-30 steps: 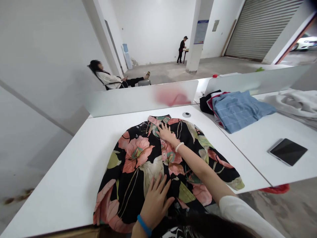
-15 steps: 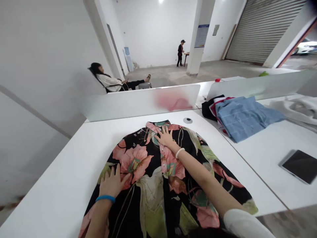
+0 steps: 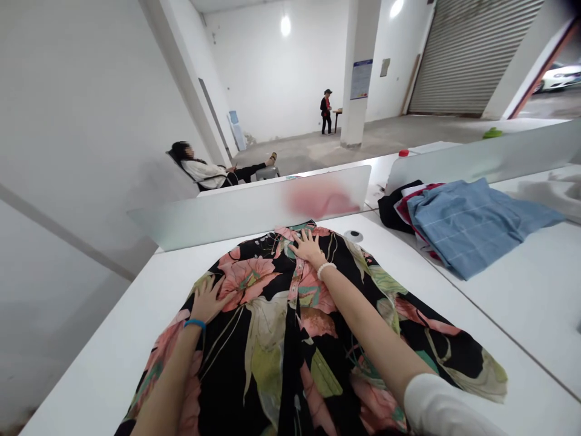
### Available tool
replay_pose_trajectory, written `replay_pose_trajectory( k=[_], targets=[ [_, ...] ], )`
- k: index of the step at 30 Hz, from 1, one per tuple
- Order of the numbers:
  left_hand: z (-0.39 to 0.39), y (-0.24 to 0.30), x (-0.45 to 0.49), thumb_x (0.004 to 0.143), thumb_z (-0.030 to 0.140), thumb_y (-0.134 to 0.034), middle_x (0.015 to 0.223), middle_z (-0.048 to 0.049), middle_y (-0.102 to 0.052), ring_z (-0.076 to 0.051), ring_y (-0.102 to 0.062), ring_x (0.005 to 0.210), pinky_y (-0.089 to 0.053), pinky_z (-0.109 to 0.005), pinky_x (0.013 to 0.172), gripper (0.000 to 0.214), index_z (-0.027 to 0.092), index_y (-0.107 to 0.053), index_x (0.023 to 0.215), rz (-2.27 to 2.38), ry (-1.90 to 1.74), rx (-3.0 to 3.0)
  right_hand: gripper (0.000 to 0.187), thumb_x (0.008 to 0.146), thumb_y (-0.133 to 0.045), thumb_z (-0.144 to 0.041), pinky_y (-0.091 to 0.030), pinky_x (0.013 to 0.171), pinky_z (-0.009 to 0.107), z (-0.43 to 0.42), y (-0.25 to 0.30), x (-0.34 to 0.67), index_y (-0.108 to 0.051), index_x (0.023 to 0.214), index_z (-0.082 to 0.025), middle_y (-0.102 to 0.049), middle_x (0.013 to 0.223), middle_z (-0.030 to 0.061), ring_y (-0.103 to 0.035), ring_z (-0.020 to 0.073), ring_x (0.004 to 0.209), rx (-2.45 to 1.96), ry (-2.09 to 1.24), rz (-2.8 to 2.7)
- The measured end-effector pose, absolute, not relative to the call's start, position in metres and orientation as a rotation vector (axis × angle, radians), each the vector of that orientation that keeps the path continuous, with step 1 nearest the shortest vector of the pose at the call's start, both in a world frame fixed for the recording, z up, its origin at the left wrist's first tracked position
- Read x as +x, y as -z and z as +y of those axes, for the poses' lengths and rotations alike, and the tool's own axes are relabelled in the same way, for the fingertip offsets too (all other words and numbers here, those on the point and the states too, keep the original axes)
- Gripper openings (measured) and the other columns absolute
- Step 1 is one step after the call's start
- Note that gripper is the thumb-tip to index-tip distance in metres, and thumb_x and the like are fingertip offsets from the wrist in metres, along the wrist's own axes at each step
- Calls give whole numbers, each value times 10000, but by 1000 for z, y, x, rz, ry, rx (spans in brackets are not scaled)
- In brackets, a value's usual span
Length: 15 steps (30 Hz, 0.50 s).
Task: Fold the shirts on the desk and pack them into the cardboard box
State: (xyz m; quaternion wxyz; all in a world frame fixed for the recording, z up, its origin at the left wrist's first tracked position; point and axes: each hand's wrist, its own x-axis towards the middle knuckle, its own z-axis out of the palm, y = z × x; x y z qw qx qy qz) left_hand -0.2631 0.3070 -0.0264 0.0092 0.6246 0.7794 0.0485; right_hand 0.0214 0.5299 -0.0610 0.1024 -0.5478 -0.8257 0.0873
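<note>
A black shirt with large pink and green flowers (image 3: 281, 339) lies spread flat on the white table (image 3: 136, 327), collar toward the far side. My right hand (image 3: 307, 248) rests flat just below the collar, fingers spread, a pearl bracelet on the wrist. My left hand (image 3: 207, 300) presses flat on the shirt's left shoulder area, fingers spread, a blue band on the wrist. Neither hand holds anything.
A frosted divider panel (image 3: 218, 209) runs along the table's far edge. To the right lies a pile of clothes with a blue shirt on top (image 3: 472, 215). A person reclines in a chair (image 3: 204, 169) behind the divider; another person (image 3: 325, 112) stands far back by a pillar.
My left hand has slid from the shirt's lower middle out to its left shoulder. My right hand stays by the collar. The view has moved closer, and the tablet at the right has left the picture.
</note>
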Motion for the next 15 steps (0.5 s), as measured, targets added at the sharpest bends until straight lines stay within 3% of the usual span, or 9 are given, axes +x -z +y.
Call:
replay_pose_trajectory(
  k=[5,9,12,15],
  targets=[
    [308,38,-283,878,433,-238,1348,-167,-495,-261,-378,1307,-272,-464,1082,610,102,-385,1369,2391,-501,1973,667,887,-265,-628,-20,1065,598,531,61,22,-281,1457,-281,-173,1541,125,-70,345,1410,-1560,-319,-2384],
    [273,48,-272,863,385,-256,1423,-269,-360,-379,-287,1344,-269,-606,1032,638,-19,-391,1338,2645,-411,1988,644,869,-390,-598,-26,1082,574,526,54,24,-365,1422,-269,-250,1518,121,-120,335,1403,-1493,-388,-2297],
    [218,63,-241,868,298,-258,1379,-235,-439,-390,-249,1362,-262,-662,1007,511,66,-554,1215,2689,-369,2099,569,907,-378,-516,-95,1105,505,518,43,29,-399,1399,-231,-298,1499,110,-160,293,1397,-1448,-430,-2152],
    [156,80,-198,867,232,-285,1301,-160,-545,-339,-267,1371,-317,-615,1016,426,177,-658,1066,2450,-341,2301,480,969,-231,-356,-194,1100,397,506,32,40,-443,1350,-155,-377,1446,124,-259,224,1358,-1440,-486,-1976]
  ],
)
